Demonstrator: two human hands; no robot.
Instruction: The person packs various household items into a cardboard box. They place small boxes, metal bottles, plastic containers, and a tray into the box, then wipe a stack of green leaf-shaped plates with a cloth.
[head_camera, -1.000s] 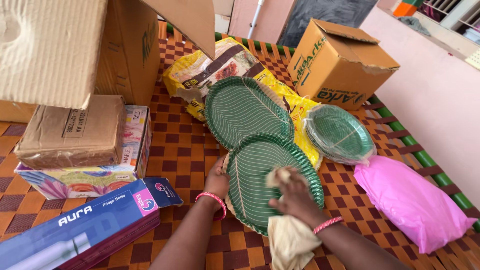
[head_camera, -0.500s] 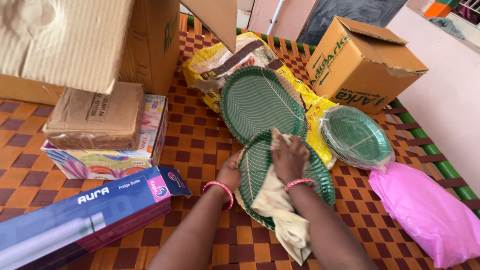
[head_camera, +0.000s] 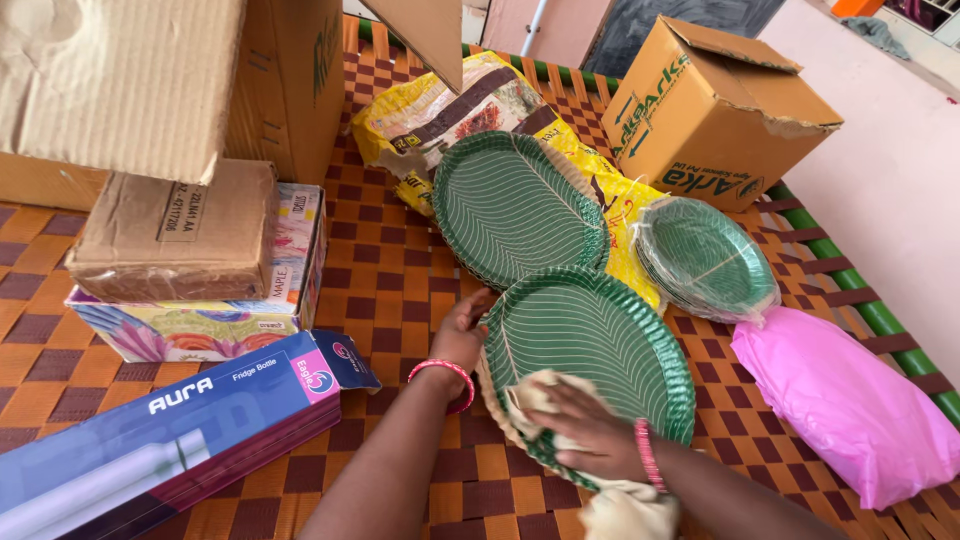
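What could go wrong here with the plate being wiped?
1. The left hand steadies only one edge of the near green plate, so the cloth pressed by the right hand might tip or bend it.
2. This plate overlaps the far green plate; a hard wipe may shove both.
3. The woven bed surface could give under pressure.

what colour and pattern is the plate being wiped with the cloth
Green with thin pale leaf-vein lines and a ribbed rim: the plate under the cloth, seen in the head view.

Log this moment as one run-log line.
left hand: steadies green leaf-pattern plate rim | right hand: presses cream cloth on plate's near edge | surface: checkered woven cot
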